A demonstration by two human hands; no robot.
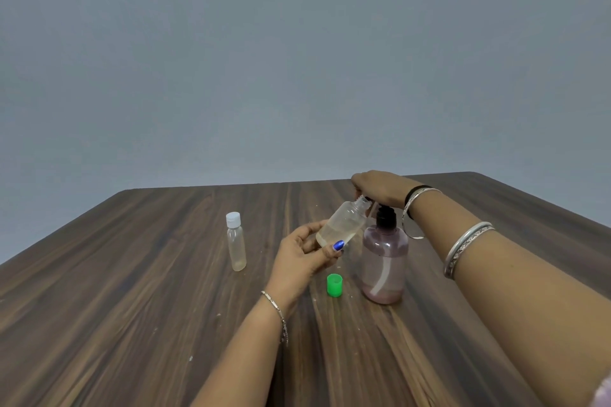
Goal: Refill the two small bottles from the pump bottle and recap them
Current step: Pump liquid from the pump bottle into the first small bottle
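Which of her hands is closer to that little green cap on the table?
Left. The left hand holds the uncapped small bottle just above-left of the green cap; the right hand rests atop the pump bottle, farther back.

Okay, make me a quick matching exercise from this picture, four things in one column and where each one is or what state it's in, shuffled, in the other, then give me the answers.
Things:
1. green cap
2. white-capped small bottle
3. uncapped small bottle
4. pump bottle

States:
A. tilted, held by the left hand, neck at the pump
B. standing alone on the table, closed
C. lying loose on the table by the pump bottle's base
D. upright, right hand resting on its top

Pairs: 1-C, 2-B, 3-A, 4-D
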